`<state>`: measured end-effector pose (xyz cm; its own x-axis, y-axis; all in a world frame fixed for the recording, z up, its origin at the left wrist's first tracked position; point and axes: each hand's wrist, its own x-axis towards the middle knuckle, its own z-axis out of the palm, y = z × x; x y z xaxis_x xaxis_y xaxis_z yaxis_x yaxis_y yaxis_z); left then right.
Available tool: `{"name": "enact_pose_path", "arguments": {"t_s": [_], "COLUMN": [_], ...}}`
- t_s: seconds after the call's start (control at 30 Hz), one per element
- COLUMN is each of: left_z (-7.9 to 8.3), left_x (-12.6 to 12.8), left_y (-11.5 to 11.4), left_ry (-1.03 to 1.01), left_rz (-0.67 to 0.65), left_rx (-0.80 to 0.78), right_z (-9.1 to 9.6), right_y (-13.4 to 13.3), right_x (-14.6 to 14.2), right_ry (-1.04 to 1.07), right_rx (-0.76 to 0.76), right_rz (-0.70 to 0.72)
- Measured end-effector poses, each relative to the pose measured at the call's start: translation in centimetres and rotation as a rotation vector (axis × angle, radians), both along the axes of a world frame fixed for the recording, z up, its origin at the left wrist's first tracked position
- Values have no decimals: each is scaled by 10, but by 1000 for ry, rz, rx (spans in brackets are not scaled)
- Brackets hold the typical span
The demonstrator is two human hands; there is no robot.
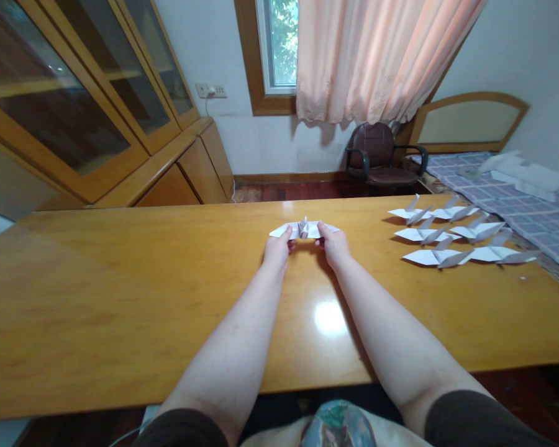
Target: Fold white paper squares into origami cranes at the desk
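A white folded paper crane (304, 229) is held over the middle of the far part of a long wooden table (121, 298). My left hand (277, 248) pinches its left wing and my right hand (334, 244) pinches its right wing. Both arms reach straight forward across the table. The fingertips are partly hidden behind the paper.
Several finished white paper cranes (451, 239) lie in rows at the table's right end. A bed with a checked cover (531, 211) and white sheets stands to the right. A dark office chair (382, 155) is behind the table under a curtained window. Glass-door wooden cabinets (97, 112) line the left wall.
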<state>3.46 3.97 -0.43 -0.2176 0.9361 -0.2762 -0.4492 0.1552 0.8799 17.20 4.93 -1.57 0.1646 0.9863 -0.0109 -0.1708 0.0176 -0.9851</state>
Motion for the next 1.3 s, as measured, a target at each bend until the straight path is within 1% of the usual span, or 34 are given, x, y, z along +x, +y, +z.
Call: {"name": "enact_pose_path", "arguments": {"t_s": [0.2,0.37,0.5,0.63,0.8,0.9,1.03,1.17,1.3], "left_z": [2,4,3,1,2,4,7,4,2], "left_x": [1,1,-2,-6,-6,-4,-2,-3,-5], "left_y": [0,0,2,4,4,2,0,2,2], "left_ry": [-66,-103,-40,27,10,6,9,30,136], "left_rz": [29,25,28,-4,-33,-52,-43,3,58], "left_rx": [-27,-38,-38,-8,-36,-44,-48,-53,-64], "right_z": [4,7,9,10,12,11,9,4,-1], "right_y": [-1,-2,-2,-2,-2,-1,0,2,5], "right_x": [0,0,0,1,2,3,5,7,8], "right_ry": [15,29,42,17,28,40,45,-10,-88], "right_rx": [-4,-5,-31,5,32,5,-68,-39,5], "right_rz": [-57,-40,-46,-45,-71,-68,-31,-85,-173]}}
